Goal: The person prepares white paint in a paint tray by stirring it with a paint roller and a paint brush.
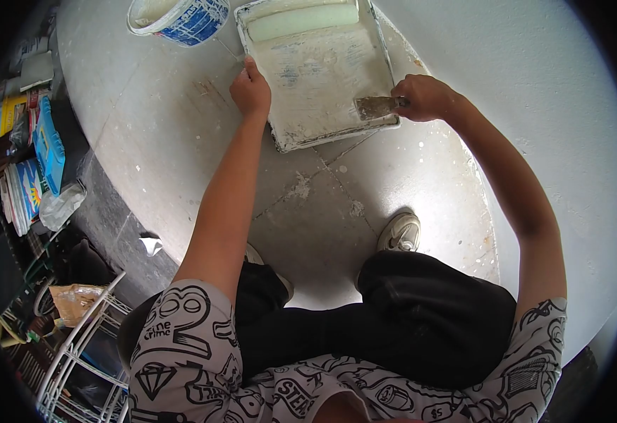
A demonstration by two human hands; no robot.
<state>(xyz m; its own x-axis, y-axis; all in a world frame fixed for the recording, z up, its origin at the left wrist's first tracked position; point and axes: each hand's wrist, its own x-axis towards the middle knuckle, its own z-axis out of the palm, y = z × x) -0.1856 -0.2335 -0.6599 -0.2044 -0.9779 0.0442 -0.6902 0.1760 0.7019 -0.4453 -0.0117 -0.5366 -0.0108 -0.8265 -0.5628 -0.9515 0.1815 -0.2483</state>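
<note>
A paint tray (315,88), coated with pale paint residue, lies on the floor in front of me. My left hand (250,90) is closed on its left rim, thumb uppermost. In my right hand (425,97) is a paint scraper (375,107), gripped by the handle, its smeared blade over the tray's lower right part. A pale roller (303,22) lies across the tray's far end. Left of the tray stands a blue and white bucket (194,22), paint-streaked at the rim and partly cut off by the view.
A pale wall (534,92) rises close on my right. At left are a white wire rack (75,352), a blue plastic piece (49,144), stacked packets (22,194) and a crumpled plastic bag (61,204). A white scrap (151,244) lies on the paint-spotted floor (301,233).
</note>
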